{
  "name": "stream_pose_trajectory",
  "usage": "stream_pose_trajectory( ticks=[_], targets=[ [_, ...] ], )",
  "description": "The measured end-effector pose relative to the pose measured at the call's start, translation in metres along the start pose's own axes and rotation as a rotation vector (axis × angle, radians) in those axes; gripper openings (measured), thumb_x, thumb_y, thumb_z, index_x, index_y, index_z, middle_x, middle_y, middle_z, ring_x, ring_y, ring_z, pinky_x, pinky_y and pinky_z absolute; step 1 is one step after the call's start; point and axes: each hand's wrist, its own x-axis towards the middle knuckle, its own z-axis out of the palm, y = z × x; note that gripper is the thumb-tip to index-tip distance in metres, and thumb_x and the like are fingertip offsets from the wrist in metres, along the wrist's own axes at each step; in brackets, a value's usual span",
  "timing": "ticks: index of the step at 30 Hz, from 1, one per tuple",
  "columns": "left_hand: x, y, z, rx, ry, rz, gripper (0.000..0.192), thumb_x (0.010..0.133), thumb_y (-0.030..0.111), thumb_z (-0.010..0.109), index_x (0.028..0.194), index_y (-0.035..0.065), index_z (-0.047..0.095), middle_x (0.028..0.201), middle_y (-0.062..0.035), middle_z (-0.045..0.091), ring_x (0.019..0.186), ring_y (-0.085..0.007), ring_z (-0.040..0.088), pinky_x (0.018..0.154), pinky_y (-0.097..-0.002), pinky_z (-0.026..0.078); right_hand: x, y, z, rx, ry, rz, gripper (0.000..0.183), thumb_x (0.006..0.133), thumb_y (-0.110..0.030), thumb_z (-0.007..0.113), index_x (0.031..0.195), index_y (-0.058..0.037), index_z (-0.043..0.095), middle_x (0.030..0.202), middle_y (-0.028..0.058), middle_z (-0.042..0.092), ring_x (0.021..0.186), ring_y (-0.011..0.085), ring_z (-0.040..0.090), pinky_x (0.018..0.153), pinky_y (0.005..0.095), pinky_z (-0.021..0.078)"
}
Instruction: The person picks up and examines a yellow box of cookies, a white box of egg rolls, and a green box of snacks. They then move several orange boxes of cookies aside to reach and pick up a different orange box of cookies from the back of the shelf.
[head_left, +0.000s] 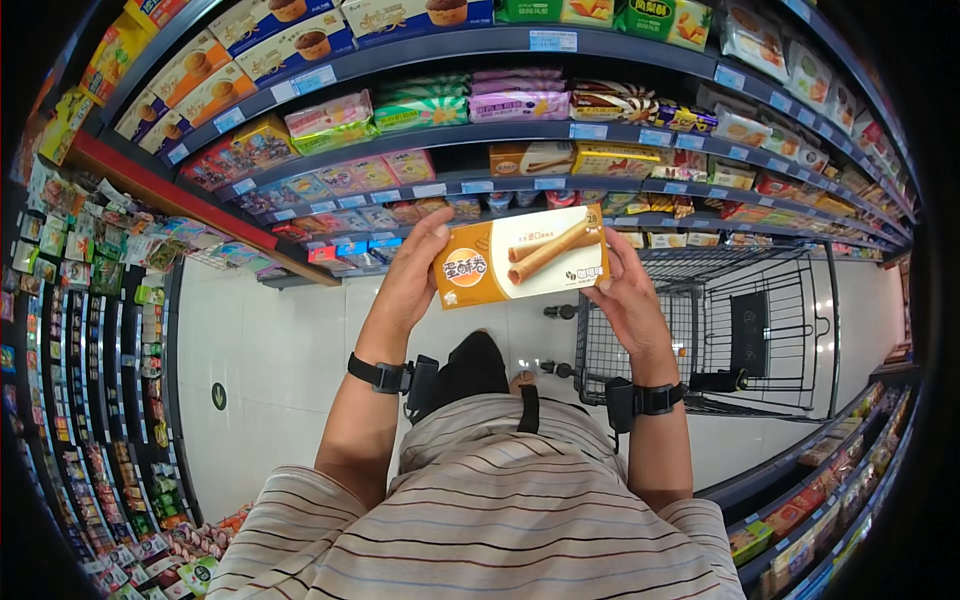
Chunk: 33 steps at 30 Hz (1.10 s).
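Between my two hands is a brown and white carton of egg rolls, its printed front facing up, tilted a little with the right end higher. My left hand grips its left end, thumb near the top corner. At the right end my right hand holds the edge, with the thumb at the lower corner and fingers partly hidden behind. Beyond it, a similar brown carton lies on a shelf, beside a yellow box.
Stocked snack shelves curve across the front. A black wire shopping cart stands on the right, close to my right forearm. More shelves line the left and lower right. White floor tiles show at the left.
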Motion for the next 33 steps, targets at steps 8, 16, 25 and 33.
stream_pose_trajectory(
  ticks=[8,16,25,33],
  targets=[
    [0.009,-0.008,-0.012,0.036,0.049,-0.052,0.047,0.099,0.025,0.056,0.138,0.0008,0.045,0.121,-0.0102,0.057,0.112,-0.0166,0.057,0.095,-0.029,0.049,0.008,0.015,-0.008,0.037,-0.003,0.023,0.064,0.086,0.001,0.051,0.146,-0.0042,0.031,0.142,0.0121,0.043,0.126,0.0203,0.05,0.1,0.0332,0.0482],
    [0.027,-0.008,-0.03,0.198,-0.005,-0.147,0.054,0.095,0.032,0.062,0.135,-0.0005,0.046,0.117,-0.0105,0.057,0.106,-0.016,0.058,0.091,-0.0275,0.048,0.022,0.031,-0.015,-0.008,0.073,0.109,0.05,0.094,-0.009,0.056,0.141,-0.0022,0.04,0.131,0.0101,0.053,0.119,0.0188,0.055,0.096,0.0337,0.051],
    [0.051,-0.018,-0.085,0.587,-0.077,-0.293,0.054,0.086,0.039,0.071,0.123,0.003,0.059,0.101,-0.0034,0.062,0.088,-0.0114,0.055,0.076,-0.0254,0.045,0.061,0.05,-0.021,0.017,0.083,0.151,0.053,0.092,-0.007,0.058,0.141,-0.0018,0.039,0.129,0.0109,0.054,0.115,0.0187,0.057,0.095,0.0314,0.0499],
    [0.094,-0.025,-0.102,0.806,-0.116,-0.37,0.064,0.082,0.04,0.075,0.13,0.0023,0.055,0.096,-0.0026,0.062,0.081,-0.009,0.054,0.065,-0.0219,0.043,0.095,0.071,-0.037,-0.297,0.092,0.251,0.054,0.089,-0.011,0.065,0.138,-0.0021,0.044,0.118,0.0091,0.061,0.109,0.0158,0.057,0.091,0.0303,0.0499]
  ],
)
